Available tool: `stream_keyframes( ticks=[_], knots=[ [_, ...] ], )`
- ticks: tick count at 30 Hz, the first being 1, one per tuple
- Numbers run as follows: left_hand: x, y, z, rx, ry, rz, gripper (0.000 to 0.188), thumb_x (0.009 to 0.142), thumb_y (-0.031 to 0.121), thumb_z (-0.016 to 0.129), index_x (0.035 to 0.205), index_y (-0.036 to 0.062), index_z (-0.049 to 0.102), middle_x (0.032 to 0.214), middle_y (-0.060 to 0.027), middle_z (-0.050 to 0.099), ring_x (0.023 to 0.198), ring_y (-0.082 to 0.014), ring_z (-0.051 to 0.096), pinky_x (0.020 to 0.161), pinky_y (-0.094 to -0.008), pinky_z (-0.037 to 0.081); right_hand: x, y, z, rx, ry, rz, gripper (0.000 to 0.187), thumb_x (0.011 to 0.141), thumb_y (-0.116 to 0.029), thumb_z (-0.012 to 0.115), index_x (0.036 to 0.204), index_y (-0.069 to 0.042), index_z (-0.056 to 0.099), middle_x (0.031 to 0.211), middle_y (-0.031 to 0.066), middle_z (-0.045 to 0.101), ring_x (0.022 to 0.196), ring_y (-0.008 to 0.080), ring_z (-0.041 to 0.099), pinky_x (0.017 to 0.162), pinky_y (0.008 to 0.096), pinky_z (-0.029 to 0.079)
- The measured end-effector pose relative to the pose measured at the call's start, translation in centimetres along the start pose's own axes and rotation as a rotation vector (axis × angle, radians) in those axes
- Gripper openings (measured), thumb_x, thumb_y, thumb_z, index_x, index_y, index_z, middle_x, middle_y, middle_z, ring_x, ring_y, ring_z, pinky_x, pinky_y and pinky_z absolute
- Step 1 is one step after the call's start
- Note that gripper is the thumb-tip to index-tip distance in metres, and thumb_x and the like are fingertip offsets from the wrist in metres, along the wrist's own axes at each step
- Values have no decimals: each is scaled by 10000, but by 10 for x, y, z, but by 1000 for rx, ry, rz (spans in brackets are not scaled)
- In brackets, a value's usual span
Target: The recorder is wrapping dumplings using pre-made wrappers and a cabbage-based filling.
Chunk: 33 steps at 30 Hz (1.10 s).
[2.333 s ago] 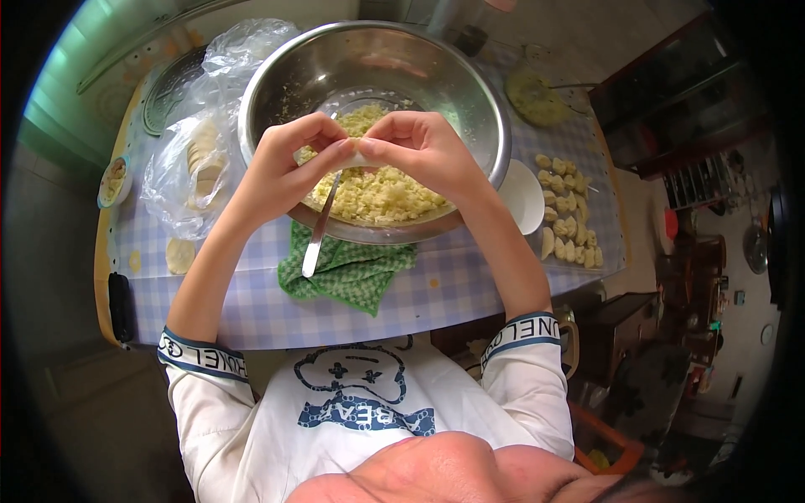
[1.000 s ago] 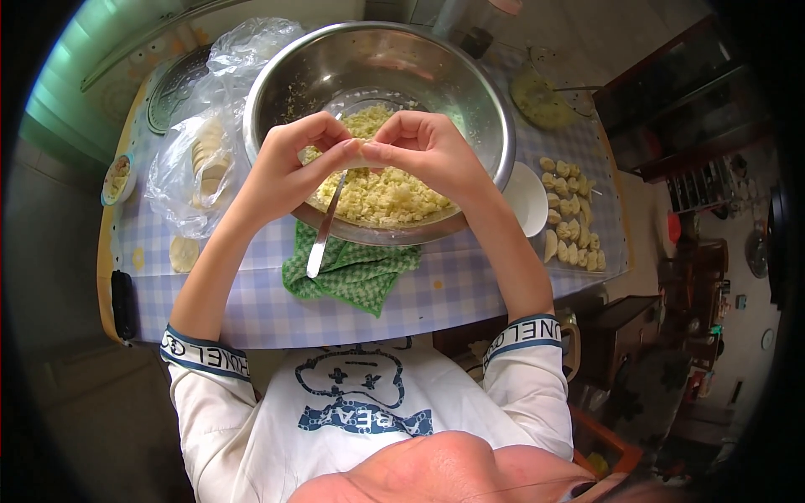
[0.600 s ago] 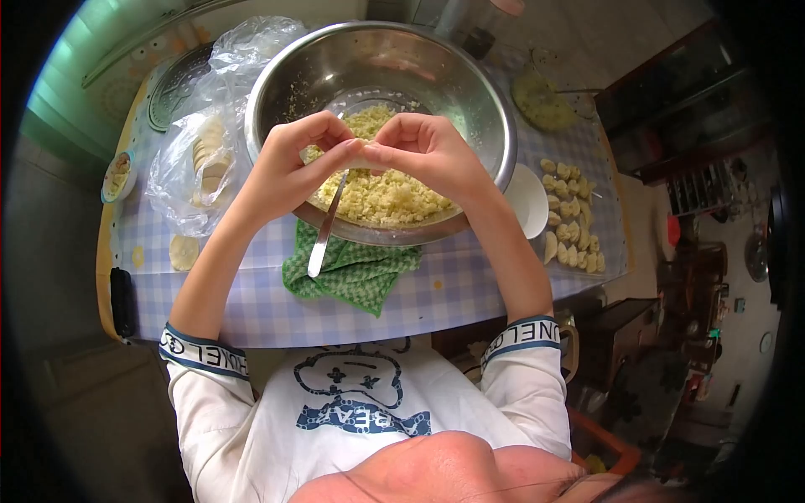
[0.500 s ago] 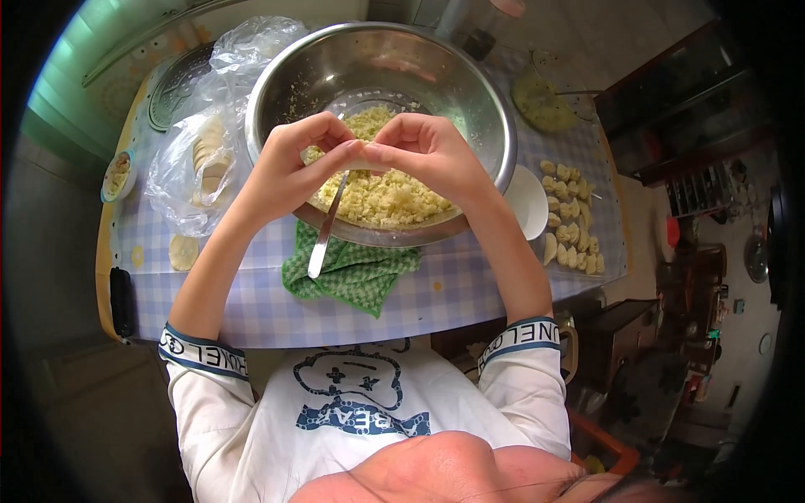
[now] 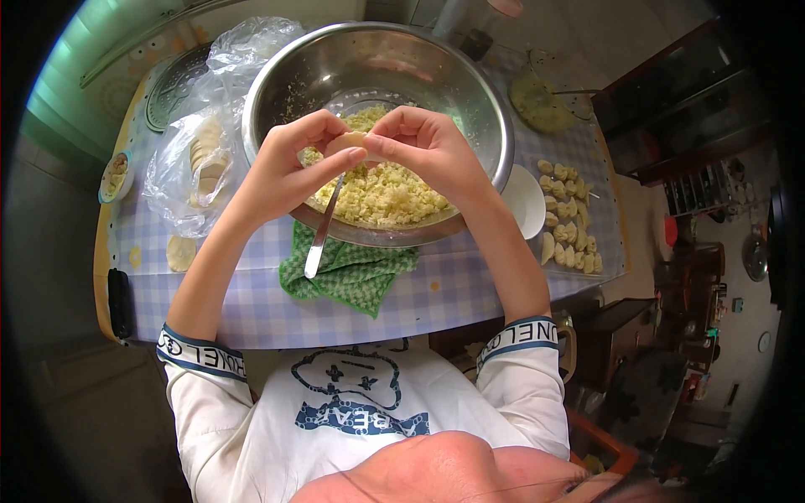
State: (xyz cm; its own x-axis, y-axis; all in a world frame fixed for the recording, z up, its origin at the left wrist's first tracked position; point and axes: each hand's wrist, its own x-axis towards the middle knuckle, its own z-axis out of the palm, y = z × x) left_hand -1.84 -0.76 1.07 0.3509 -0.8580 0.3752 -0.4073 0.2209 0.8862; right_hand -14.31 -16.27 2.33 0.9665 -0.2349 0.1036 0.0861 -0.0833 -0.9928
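Dumpling (image 5: 346, 147) held up over the bowl (image 5: 394, 63); left hand (image 5: 289, 159) and right hand (image 5: 434, 155) both pinch its edge, thumbs against fingers. I can't tell whether the seam is sealed. Done, from my feed: rows of shaped dumplings (image 5: 571, 232) at table right. Remaining: loose wrapper (image 5: 180, 254), stacked wrappers (image 5: 207, 159) in the bag (image 5: 172, 189), plenty of filling (image 5: 394, 197), spoon (image 5: 322, 235) across the rim. I'd judge it well underway, far from finished.

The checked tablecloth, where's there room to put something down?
The tablecloth has bare patches between the green dishcloth and the right forearm, and between the dishcloth and the left forearm. It's crowded around the metal basin, plastic bag and dumplings.
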Motion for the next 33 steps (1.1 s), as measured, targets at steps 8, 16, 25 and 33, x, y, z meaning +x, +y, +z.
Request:
stream_keyframes(
  ticks=[8,16,25,33],
  knots=[
    [0,-1,0,9,4,-4,215,800,145,667,882,-26,567,766,-42,598,723,-81,552,660,-220,453,0,0,0,-35,2,19,243,820,-189,655,902,30,592,818,91,643,791,142,636,693,251,516],
    [0,-4,1,-48,49,16,170,804,88,650,902,-18,559,800,-43,614,747,-85,568,677,-220,455,0,1,0,-17,-19,75,289,821,-204,653,947,43,571,868,106,632,779,155,638,678,255,521],
    [-1,-6,2,-43,90,64,152,805,72,642,915,-2,568,812,-32,621,746,-74,574,676,-214,462,0,5,0,-33,-51,80,333,808,-248,668,952,37,572,847,104,628,746,148,641,654,246,505],
    [-3,-6,1,-47,108,69,131,813,85,643,898,11,576,801,-8,609,731,-52,555,665,-195,444,-1,-5,-2,-108,-65,248,262,813,-240,665,870,9,604,724,64,625,674,136,631,633,236,513]
  ],
)
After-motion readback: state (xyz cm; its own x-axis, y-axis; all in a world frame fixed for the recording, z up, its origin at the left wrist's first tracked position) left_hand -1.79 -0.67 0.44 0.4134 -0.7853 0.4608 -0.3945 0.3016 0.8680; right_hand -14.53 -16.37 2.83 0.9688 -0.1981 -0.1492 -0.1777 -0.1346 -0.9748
